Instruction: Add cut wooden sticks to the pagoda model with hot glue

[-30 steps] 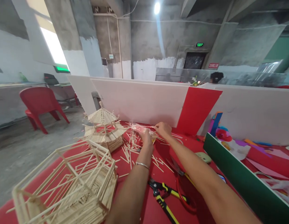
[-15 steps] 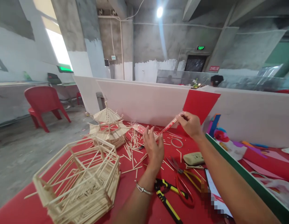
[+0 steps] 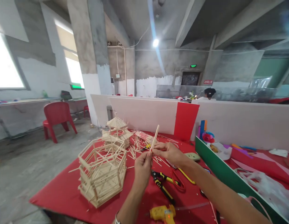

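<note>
A pale pair of wooden chopsticks [image 3: 156, 135] stands up from between my two hands, tilted a little to the right. Their lower end is hidden by my fingers, where a bit of red and clear wrapper shows. My left hand [image 3: 143, 165] is closed, pinching the chopsticks at the bottom. Pressed close beside it, my right hand [image 3: 169, 153] also pinches them from the right. To the left sits an open six-sided frame of wooden sticks [image 3: 101, 174]. Behind it is a small stick pavilion [image 3: 116, 127] with a pointed roof.
Loose sticks and a clear packet with red print [image 3: 141, 135] lie beyond my hands on the red table [image 3: 62, 196]. Yellow-black pliers [image 3: 163, 186], red-handled pliers [image 3: 180, 186] and a yellow glue gun [image 3: 162, 214] lie nearer. A green-edged board [image 3: 230, 174] borders the right.
My hands have come together; the right hand moved down and left to the left hand. The chopsticks, slanted in their red-printed wrapper before, now point upward, bare at the top. The view has shifted.
</note>
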A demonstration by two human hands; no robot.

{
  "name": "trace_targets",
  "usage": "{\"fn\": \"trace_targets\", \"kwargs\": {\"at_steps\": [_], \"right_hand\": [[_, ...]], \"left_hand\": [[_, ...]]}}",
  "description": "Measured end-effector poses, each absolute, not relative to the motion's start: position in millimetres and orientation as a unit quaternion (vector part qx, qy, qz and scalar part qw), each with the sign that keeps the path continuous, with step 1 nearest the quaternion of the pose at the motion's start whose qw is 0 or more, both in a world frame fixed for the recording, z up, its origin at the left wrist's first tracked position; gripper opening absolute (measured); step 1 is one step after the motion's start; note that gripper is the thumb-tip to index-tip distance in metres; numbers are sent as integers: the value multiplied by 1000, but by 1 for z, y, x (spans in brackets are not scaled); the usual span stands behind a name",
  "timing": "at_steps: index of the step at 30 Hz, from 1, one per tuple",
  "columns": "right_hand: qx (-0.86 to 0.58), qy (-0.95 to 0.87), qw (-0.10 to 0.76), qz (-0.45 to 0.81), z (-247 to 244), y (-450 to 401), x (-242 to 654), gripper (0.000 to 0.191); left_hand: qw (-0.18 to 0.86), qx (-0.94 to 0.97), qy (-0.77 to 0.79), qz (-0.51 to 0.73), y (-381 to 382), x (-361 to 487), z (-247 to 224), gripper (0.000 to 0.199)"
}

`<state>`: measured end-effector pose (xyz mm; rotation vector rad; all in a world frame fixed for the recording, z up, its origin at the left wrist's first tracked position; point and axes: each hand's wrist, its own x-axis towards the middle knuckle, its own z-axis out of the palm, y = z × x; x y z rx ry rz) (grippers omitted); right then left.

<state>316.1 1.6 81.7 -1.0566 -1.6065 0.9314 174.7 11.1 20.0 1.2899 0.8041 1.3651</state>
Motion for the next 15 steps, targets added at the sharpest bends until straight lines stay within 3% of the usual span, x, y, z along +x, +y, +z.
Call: {"fn": "trace_targets", "kwargs": {"at_steps": [4,7,9,12,15], "right_hand": [[-448,-610,543,363,108,-26,317,54],[-464,-565,602,321,139,-38,326,50],[-436,-496,705,261,166,-47,342,44],[-386,-431,794,184,201,-65,368,40],[-404,-517,739,154,207,-77,363,40]], "left_hand": [[504,577,339,546,-27,158,19,53],[493,612,343,515,-51,141,18,51],[477,634,352,497,-66,119,15,50],[462,680,354,445,-90,73,-2,48],[484,811,262,198,-112,41,-31,37]]}}
